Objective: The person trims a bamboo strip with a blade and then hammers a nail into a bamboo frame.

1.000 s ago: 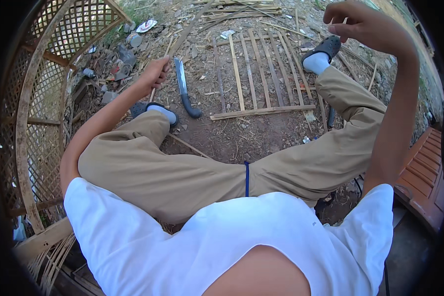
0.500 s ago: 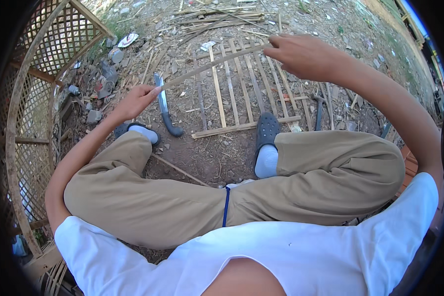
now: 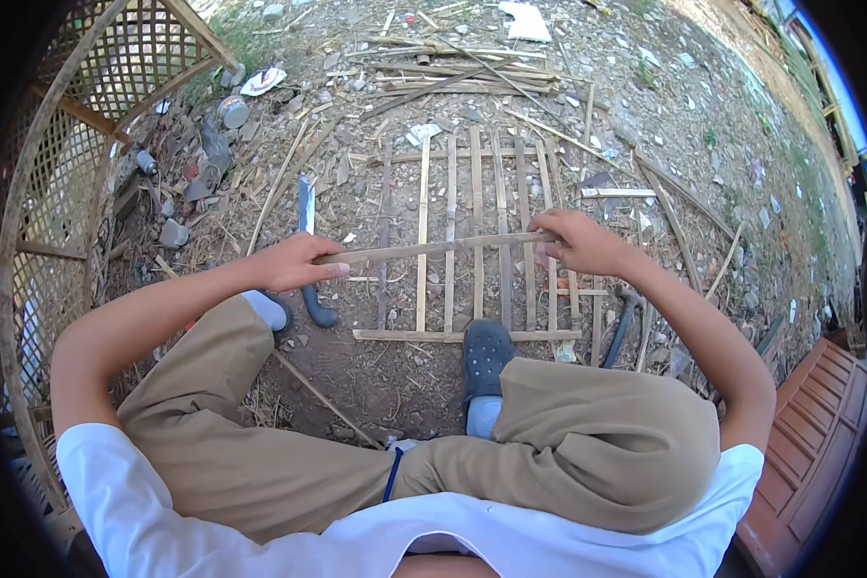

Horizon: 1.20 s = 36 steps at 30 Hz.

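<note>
Landmark: the flat, pale-brown wooden slatted frame (image 3: 467, 336) on the dirt. Your thin, flat grey-brown wooden strip (image 3: 433, 249) is held over it, running crosswise to the slats (looks lifted clear; can't tell how high). Your left hand (image 3: 301, 263) grasps the strip's left end; your right hand (image 3: 588, 243) pinches the other end between thumb and fingers. Gripping both ends probably keeps it level and stops it swinging. The dark-handled, blue-grey-bladed metal machete (image 3: 318, 306) lies left of the frame, partly hidden behind your left hand; the dark, long-handled hammer (image 3: 622, 332) lies right of the frame. Both seem parked for easy reach without covering the slats. Loose pile of long brown wooden strips (image 3: 462, 77) sits beyond the frame, likely to keep it off your feet.
</note>
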### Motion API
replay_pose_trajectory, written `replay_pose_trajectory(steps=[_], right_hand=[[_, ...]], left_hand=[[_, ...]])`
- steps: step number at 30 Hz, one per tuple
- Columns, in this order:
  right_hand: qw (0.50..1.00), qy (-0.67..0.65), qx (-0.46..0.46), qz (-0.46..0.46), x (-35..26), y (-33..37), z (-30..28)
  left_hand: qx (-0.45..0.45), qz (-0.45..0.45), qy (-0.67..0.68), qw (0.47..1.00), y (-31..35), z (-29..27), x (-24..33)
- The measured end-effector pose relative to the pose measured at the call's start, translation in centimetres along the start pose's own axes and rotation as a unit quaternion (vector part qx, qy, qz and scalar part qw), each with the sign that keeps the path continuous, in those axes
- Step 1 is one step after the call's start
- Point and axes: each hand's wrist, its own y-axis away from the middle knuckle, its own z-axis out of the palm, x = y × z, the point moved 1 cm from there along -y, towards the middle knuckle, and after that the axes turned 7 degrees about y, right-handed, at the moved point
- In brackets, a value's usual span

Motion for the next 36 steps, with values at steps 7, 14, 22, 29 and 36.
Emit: replay_pose_trajectory(steps=[7, 14, 22, 29, 36], right_hand=[[0.98, -0.038, 0.176, 0.079, 13.7, -7.2, 4.3], [0.951, 0.034, 0.298, 0.075, 22.9, -15.2, 6.9], [0.92, 0.056, 0.375, 0.102, 25.1, -18.9, 7.0], [0.915, 0.045, 0.387, 0.1, 25.7, -17.6, 8.2], [0.901, 0.03, 0.411, 0.137, 27.6, -15.9, 6.9]], left_hand=[[0.166, 0.131, -0.314, 0.926, -15.3, -4.5, -9.3], [0.383, 0.092, -0.137, 0.909, -25.3, -3.0, -16.7], [0.514, 0.113, -0.138, 0.839, -26.5, -1.2, -16.8], [0.523, 0.092, -0.057, 0.845, -27.8, -2.0, -17.2], [0.515, 0.025, 0.011, 0.857, -28.0, -2.0, -16.3]])
